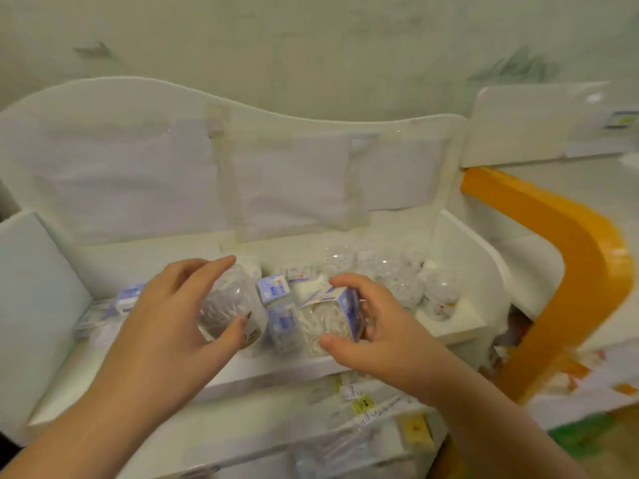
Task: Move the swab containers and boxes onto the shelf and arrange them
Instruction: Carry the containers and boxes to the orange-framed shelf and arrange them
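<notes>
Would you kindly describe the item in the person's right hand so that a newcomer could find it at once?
Start at the white shelf with the tall curved back panel, left of the orange frame. Near the middle of its front edge, the right hand grips a square swab box. Unlike the round clear container in the left hand, it has flat sides and a blue-and-white printed label.

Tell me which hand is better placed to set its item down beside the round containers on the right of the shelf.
Probably the right hand. It grips the swab box and is nearer the round containers. The left hand holds a clear container further left.
</notes>
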The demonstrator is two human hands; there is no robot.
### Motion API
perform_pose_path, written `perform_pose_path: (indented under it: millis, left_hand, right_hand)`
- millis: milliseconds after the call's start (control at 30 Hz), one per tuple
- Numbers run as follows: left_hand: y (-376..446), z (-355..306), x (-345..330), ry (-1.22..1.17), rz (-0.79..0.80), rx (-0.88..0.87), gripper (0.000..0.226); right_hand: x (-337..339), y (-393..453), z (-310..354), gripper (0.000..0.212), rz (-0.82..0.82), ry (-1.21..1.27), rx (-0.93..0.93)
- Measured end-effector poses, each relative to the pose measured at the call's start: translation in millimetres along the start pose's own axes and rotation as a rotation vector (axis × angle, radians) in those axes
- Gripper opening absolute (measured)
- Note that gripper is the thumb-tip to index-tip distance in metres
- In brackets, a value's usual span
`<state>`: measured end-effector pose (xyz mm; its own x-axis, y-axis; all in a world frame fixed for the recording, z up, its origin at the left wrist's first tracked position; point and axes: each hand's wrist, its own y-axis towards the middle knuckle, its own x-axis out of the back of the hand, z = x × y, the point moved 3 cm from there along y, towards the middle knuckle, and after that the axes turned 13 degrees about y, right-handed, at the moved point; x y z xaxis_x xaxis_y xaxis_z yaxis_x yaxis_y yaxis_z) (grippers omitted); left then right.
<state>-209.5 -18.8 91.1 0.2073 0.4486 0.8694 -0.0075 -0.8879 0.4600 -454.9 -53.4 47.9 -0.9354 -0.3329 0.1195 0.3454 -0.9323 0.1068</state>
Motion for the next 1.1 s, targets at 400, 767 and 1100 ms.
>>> perform_pose_path:
  millis: [400,767,1100]
  left_hand:
    - [-30.2,-293.4,-47.4,-0.142,0.053,-0.319,0.067]
    - [-30.1,-497.0,-96.3,-0.269,0.165,-0.560,0.065]
    - [30.6,-603.0,-175.6,-0.256,0.197,-0.483,0.069]
  right_hand:
    - [235.8,-191.1,-20.2,0.078,-0.373,-0.034,-0.058]
    - [395.0,-292.7,-36.6,0.102,-0.769,-0.250,-0.009]
    - [519.7,-275.8,-62.8,0.098,-0.855,-0.403,0.007]
